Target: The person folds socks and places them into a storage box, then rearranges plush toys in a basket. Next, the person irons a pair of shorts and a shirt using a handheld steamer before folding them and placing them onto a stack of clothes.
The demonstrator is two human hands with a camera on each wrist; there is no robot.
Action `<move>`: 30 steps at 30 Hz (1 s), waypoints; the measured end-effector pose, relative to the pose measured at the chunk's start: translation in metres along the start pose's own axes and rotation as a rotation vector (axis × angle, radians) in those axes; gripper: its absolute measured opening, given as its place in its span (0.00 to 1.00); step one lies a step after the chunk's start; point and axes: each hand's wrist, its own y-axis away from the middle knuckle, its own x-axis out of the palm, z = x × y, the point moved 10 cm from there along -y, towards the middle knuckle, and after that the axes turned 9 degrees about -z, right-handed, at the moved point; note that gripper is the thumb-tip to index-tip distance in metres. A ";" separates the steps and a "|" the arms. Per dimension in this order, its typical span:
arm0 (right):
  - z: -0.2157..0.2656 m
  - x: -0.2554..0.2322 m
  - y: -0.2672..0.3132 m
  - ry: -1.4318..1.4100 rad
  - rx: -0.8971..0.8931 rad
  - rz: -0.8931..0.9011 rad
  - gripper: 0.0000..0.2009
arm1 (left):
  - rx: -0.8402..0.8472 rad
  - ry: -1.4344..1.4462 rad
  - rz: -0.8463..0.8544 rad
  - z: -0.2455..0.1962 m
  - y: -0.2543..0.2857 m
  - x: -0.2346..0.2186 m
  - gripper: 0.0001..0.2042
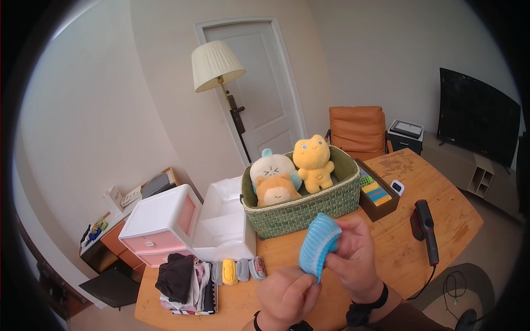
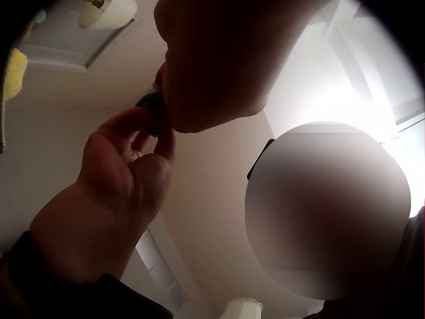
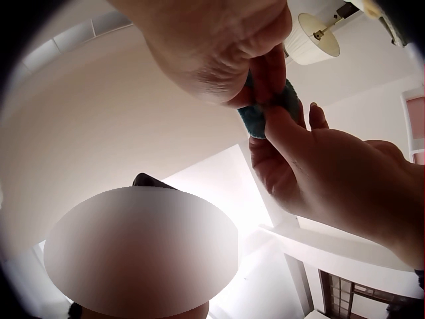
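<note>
Held up over the table's front is a blue ribbed sock [image 1: 319, 243], bent in a curve. My left hand [image 1: 288, 295] pinches its lower end between thumb and fingers. At its right side, my right hand [image 1: 356, 256] grips the edge with thumb and fingertips. Both wrist views look up at the hands, where only a small dark teal part of the sock [image 3: 252, 123] shows between the fingers. A row of rolled socks [image 1: 228, 271], grey, yellow and patterned, lies left of the hands, next to a pile of folded clothes [image 1: 187, 284].
Behind the hands stands a green woven basket [image 1: 301, 218] with several plush toys. Left of it are a white box [image 1: 223, 229] and a pink-and-white drawer unit [image 1: 160, 220]. A brown organizer [image 1: 383, 207] and a black corded styling tool [image 1: 426, 231] occupy the right.
</note>
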 end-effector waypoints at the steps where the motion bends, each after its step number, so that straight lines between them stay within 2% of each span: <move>1: 0.003 -0.001 0.001 0.033 -0.046 -0.014 0.27 | 0.000 0.000 0.000 -0.001 0.003 0.001 0.17; 3: 0.006 -0.002 0.002 0.066 -0.090 -0.027 0.27 | 0.000 -0.072 -0.001 -0.001 0.010 0.003 0.17; 15: 0.020 -0.004 0.007 0.158 -0.282 -0.076 0.28 | -0.026 -0.039 -0.018 -0.003 0.013 0.005 0.18; 17: 0.027 -0.006 0.010 0.161 -0.371 -0.105 0.28 | -0.016 -0.032 -0.014 -0.006 0.014 0.008 0.18; 22: 0.025 -0.008 0.011 0.134 -0.387 -0.092 0.28 | -0.036 -0.045 -0.009 -0.001 0.012 0.011 0.19; 27: 0.029 -0.012 0.011 0.150 -0.462 -0.120 0.28 | 0.082 0.081 0.048 -0.012 0.000 0.020 0.16; 30: 0.032 -0.011 0.010 0.136 -0.449 -0.087 0.29 | -0.017 0.203 0.086 0.004 0.003 0.019 0.20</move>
